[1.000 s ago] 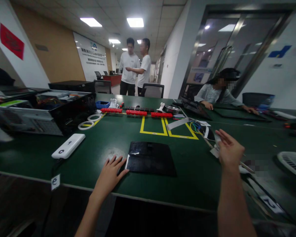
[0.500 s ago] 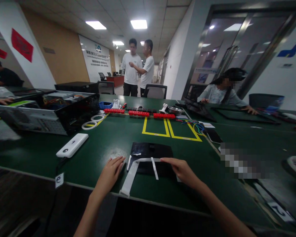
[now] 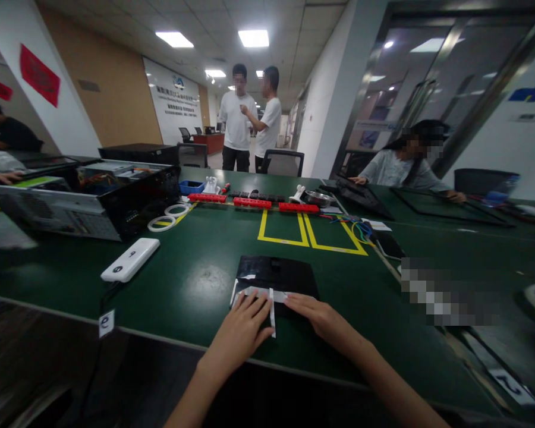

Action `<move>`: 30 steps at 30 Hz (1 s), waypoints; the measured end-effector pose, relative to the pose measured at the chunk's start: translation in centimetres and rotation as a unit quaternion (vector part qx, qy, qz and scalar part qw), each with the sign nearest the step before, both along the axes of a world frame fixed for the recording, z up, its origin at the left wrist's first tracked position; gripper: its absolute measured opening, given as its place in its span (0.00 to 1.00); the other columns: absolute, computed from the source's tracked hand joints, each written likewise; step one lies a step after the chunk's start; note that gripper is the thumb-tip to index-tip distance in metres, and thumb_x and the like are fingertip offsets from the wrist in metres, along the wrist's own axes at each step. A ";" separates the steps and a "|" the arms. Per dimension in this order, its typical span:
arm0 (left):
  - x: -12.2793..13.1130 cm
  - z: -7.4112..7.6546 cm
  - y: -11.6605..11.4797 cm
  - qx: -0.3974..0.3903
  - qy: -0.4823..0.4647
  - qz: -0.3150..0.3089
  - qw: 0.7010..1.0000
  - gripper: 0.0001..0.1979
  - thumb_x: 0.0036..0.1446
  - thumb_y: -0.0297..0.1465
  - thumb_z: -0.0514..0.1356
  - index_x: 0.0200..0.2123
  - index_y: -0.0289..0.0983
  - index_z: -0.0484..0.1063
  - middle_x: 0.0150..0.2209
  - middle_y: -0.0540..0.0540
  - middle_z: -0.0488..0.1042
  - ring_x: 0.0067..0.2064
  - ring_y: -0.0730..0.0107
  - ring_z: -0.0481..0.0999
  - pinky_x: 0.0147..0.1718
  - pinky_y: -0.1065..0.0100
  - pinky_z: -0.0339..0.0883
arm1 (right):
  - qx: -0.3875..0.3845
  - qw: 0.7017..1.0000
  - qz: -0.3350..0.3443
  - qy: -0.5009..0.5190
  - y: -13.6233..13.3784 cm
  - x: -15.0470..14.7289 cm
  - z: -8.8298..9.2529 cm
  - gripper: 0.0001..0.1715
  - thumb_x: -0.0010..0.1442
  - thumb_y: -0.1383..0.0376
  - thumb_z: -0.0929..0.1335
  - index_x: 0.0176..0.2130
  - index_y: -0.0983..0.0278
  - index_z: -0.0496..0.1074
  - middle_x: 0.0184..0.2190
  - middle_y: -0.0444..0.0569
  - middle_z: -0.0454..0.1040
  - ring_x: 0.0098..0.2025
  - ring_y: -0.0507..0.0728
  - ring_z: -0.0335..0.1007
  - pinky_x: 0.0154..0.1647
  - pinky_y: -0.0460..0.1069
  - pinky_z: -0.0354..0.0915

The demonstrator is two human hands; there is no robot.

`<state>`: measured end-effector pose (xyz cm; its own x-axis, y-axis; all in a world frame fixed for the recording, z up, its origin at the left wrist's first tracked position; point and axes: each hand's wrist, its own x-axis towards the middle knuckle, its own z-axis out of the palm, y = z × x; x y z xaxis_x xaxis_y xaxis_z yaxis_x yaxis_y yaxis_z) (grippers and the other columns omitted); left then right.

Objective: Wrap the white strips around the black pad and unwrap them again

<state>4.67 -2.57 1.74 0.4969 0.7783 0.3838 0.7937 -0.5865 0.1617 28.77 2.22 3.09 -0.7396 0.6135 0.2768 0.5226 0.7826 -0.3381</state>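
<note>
A black, slightly curved panel [image 3: 289,270] lies on the green table in front of me. Along its near part runs a pale, semi-transparent strip [image 3: 282,296], with a narrow white strip [image 3: 273,324] crossing it and hanging toward me. My left hand [image 3: 246,318] is laid over the pale strip's left part, fingers spread and flat. At the strip's right end, my right hand [image 3: 314,312] touches it with outstretched fingertips. What lies beneath both palms is hidden.
A white power bank [image 3: 131,258] with a cable lies left. An open computer case [image 3: 93,196] and white rings [image 3: 161,223] stand beyond it. Red strips [image 3: 252,203], yellow tape outlines [image 3: 283,241] and wires [image 3: 361,232] are farther back. A person [image 3: 403,160] sits at right.
My left hand has moved right onto the panel. The pale strip's left part, which slanted down to the table edge, now runs along the panel. My right hand has shifted slightly left and down.
</note>
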 end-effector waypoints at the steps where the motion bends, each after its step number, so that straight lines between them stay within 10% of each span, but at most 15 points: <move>1: 0.3 -0.1 0.0 0.002 0.004 0.000 1.000 0.25 0.60 0.38 0.55 0.60 0.39 0.58 0.60 0.40 0.63 0.62 0.53 0.59 0.57 0.46 0.54 | 0.005 1.000 0.002 -0.005 0.0 -0.1 0.1 0.38 0.51 0.84 0.56 0.57 0.62 0.64 0.56 0.51 0.66 0.58 0.54 0.59 0.58 0.53 0.60; 30: 0.4 0.0 0.1 -0.066 0.000 0.019 0.998 0.25 0.60 0.44 0.53 0.58 0.41 0.63 0.61 0.38 0.61 0.63 0.45 0.53 0.57 0.40 0.48 | -0.001 0.998 0.021 -0.063 -0.1 -0.3 0.7 0.35 0.51 0.79 0.60 0.56 0.58 0.65 0.56 0.48 0.67 0.59 0.57 0.59 0.60 0.59 0.55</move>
